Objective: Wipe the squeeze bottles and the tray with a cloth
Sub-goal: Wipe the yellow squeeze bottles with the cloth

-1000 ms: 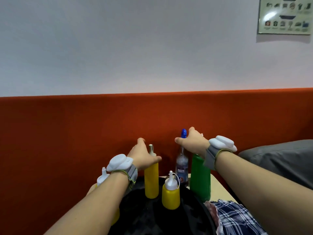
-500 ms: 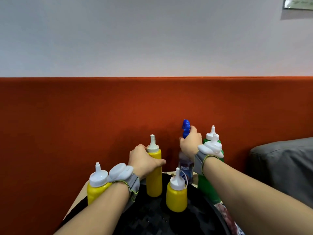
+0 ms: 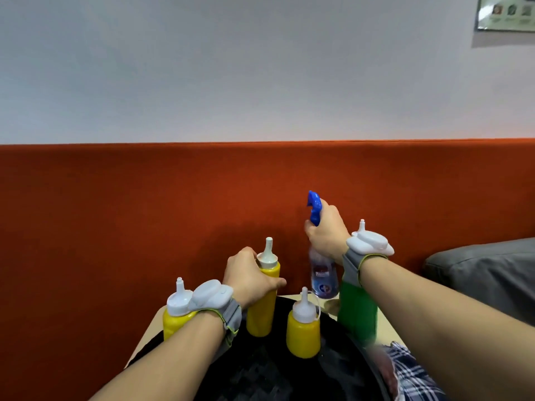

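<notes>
1. Black tray point(image 3: 260, 377): round, bottom centre of frame, on a beige desk point(image 3: 389, 324).
2. Tall yellow squeeze bottle point(image 3: 260, 314): white nozzle cap, upright at the tray's far side. Held at the shoulder by the left hand point(image 3: 250, 282), grip closed around it with the thumb across the front.
3. Short yellow squeeze bottle point(image 3: 303, 334): white cap, upright on the tray, right of item 2 and apart from it.
4. Third yellow squeeze bottle point(image 3: 173, 324): lower left, partly hidden behind the left wrist.
5. Green squeeze bottle point(image 3: 357, 314): upright at the tray's right rim, behind the right wrist, base blurred.
6. Spray bottle point(image 3: 323, 280): clear labelled body, blue trigger head, behind items 3 and 5. Neck gripped by the right hand point(image 3: 327, 234), fingers curled round it. Cannot tell whether the base touches the desk.
7. Checked cloth point(image 3: 411, 369): lower right, beside the tray's rim.

Contents of items 2–5: opaque walls, cannot tell.

Surroundings: orange backrest point(image 3: 144, 212) across mid-frame; grey cushion point(image 3: 486, 273) at right.
</notes>
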### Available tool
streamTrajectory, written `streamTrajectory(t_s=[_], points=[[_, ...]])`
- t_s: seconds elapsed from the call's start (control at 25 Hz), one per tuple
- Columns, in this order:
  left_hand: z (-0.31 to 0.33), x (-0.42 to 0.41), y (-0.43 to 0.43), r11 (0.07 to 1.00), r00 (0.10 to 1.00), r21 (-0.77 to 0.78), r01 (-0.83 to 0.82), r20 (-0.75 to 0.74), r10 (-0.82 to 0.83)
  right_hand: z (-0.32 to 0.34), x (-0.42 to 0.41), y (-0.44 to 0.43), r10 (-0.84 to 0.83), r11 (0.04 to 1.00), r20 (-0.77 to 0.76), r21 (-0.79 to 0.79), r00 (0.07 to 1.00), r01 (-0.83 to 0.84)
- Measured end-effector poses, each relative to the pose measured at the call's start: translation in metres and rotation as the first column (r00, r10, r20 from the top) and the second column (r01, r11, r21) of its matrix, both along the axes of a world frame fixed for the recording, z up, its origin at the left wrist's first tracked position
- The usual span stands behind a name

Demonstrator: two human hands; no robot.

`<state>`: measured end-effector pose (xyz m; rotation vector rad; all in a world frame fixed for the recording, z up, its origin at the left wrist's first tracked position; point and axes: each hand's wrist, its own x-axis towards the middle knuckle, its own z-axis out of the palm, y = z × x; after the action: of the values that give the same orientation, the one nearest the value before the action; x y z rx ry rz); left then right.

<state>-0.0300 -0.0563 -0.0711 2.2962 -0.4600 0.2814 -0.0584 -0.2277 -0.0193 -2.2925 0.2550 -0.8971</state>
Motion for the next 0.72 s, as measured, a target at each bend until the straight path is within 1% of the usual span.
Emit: streamTrajectory(t_s=[0.12,0.2,0.28,0.36,0.4,0.48,0.52,0.6,0.64,0.72], points=[[0.028,-0.018,0.016,1.000,0.999,-0.028,-0.006,0.035,0.007,0.044,-0.028,0.011,0.064,0.996,0.096,-0.070,0.993,-0.058],[0.052,-0.037,0.032,0.998,0.998,-0.070,-0.011,0.064,0.015,0.067,-0.055,0.025,0.132,0.990,0.146,-0.057,0.980,-0.125],[0.070,-0.053,0.044,0.997,0.996,-0.074,0.000,0.086,0.006,0.078,-0.084,0.039,0.232,0.973,0.136,-0.021,0.963,-0.231],[0.080,-0.074,0.060,0.997,0.996,-0.075,0.008,0.090,-0.001,0.079,-0.119,0.059,0.334,0.940,0.054,0.048,0.941,-0.336],[0.080,-0.086,0.069,0.997,0.997,-0.082,0.010,0.078,-0.004,0.076,-0.135,0.069,0.393,0.913,-0.007,0.118,0.920,-0.389],[0.071,-0.107,0.081,0.997,0.998,-0.074,0.012,0.059,-0.008,0.063,-0.161,0.086,0.494,0.859,-0.148,0.234,0.857,-0.455],[0.064,-0.116,0.086,0.998,0.999,-0.057,0.015,0.048,-0.012,0.053,-0.172,0.094,0.523,0.846,-0.224,0.255,0.822,-0.468],[0.047,-0.129,0.089,0.999,0.999,-0.036,0.030,0.021,-0.029,0.033,-0.185,0.103,0.521,0.853,-0.369,0.247,0.769,-0.459],[0.037,-0.135,0.091,0.999,0.999,-0.026,0.038,0.003,-0.038,0.021,-0.191,0.106,0.498,0.867,-0.418,0.228,0.760,-0.443],[0.019,-0.140,0.090,0.999,0.999,-0.023,0.043,-0.031,-0.044,0.002,-0.194,0.106,0.455,0.890,-0.460,0.194,0.763,-0.414]])
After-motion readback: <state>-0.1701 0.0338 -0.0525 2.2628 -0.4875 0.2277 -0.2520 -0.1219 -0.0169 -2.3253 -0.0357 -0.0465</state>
